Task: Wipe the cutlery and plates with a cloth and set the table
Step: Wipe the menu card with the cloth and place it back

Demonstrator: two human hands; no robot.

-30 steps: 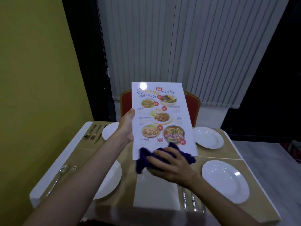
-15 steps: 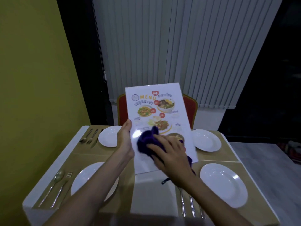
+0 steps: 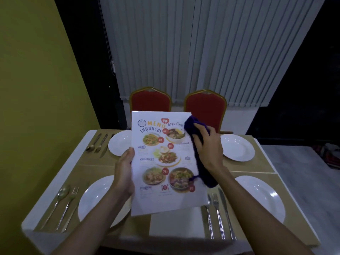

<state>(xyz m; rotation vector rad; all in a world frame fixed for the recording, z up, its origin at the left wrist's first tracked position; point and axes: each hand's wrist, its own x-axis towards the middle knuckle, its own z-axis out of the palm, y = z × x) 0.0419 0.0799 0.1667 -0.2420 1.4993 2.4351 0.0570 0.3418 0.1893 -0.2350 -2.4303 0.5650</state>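
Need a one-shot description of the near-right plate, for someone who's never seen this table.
Find the table with tan mats in front of two red chairs. Four white plates sit on it; take the plate at the near right corner, beside the person's right arm. Unlike the plate behind it, it is nearest the camera, with cutlery lying just to its left.

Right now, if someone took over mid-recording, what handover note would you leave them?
Left hand grips the laminated white picture menu by its left edge, above the table.
Right hand holds the dark purple cloth against the menu's upper right corner.
Done: four round white plates are laid; steel cutlery lies beside three.
Left: finish wiping the menu, put it down; no cutlery shows at the far-right place.
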